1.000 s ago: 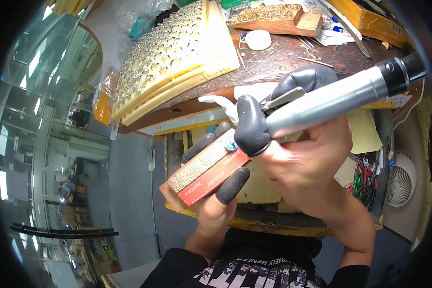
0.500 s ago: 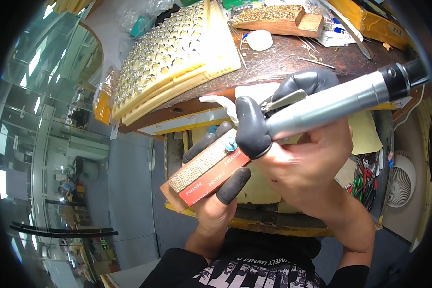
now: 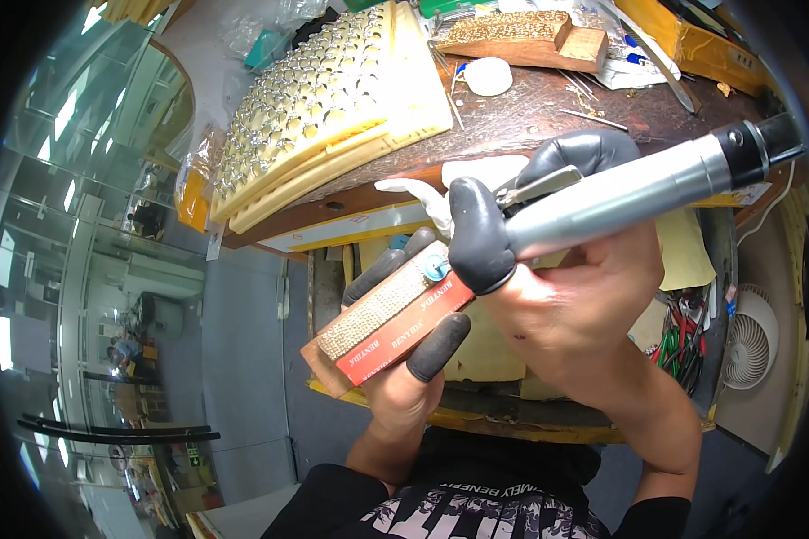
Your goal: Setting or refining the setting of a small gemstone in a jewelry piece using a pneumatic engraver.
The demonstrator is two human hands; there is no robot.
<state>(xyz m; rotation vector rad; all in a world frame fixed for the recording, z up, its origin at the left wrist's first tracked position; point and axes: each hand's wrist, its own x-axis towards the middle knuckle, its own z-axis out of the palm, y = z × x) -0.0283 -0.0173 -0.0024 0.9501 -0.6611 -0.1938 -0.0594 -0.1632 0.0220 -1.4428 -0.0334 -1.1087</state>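
Observation:
My left hand (image 3: 400,395), with black finger cots, is closed around a wooden block (image 3: 325,368) wrapped in red printed tape (image 3: 368,361). On the block's upper face lies a gold-coloured strip (image 3: 373,316) with rows of tiny bumps. My right hand (image 3: 584,301), also in black finger cots, grips a silver rotary handpiece (image 3: 634,198) with a lever on its side. A small blue disc (image 3: 436,264) at the handpiece's tip end is over the upper right end of the strip; whether it touches is unclear. The handpiece's nose is hidden behind my thumb.
Beyond my hands is a dark wooden bench (image 3: 530,112). It bears a cream board (image 3: 413,103) of shiny round pieces, another wooden block (image 3: 562,49) with gold pieces, and a white round container (image 3: 488,78). Below are an open drawer (image 3: 503,427) and, at right, a white fan (image 3: 751,337).
My right hand, the handpiece and the blue disc have shifted slightly to the right along the strip's end. My left hand keeps its hold on the block, almost still.

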